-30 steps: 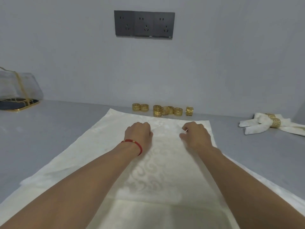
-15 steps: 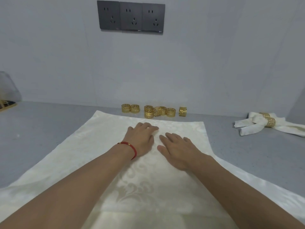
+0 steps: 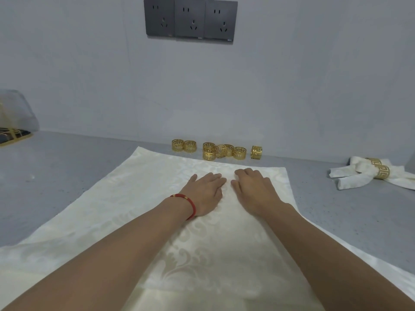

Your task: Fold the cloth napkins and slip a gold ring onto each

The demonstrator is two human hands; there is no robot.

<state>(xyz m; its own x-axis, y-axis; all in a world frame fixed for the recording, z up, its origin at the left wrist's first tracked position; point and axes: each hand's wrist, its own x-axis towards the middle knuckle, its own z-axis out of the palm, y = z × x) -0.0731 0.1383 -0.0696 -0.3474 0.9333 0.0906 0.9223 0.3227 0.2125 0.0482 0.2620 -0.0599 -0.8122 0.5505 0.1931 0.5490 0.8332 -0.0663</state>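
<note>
Your left hand (image 3: 205, 191) and right hand (image 3: 254, 190) lie flat, side by side with fingers straight, pressing on the cream napkin (image 3: 139, 212) spread across the grey surface (image 3: 56, 176); neither hand holds anything. Beyond the napkin's far edge, a row of loose gold rings (image 3: 215, 150) stands along the wall. To your right lie the finished napkins (image 3: 359, 175), rolled and crossed, each with a gold band around it. At the far left sits a dark tray (image 3: 13, 135) with gold trim under a clear cover; what it holds cannot be made out.
</note>
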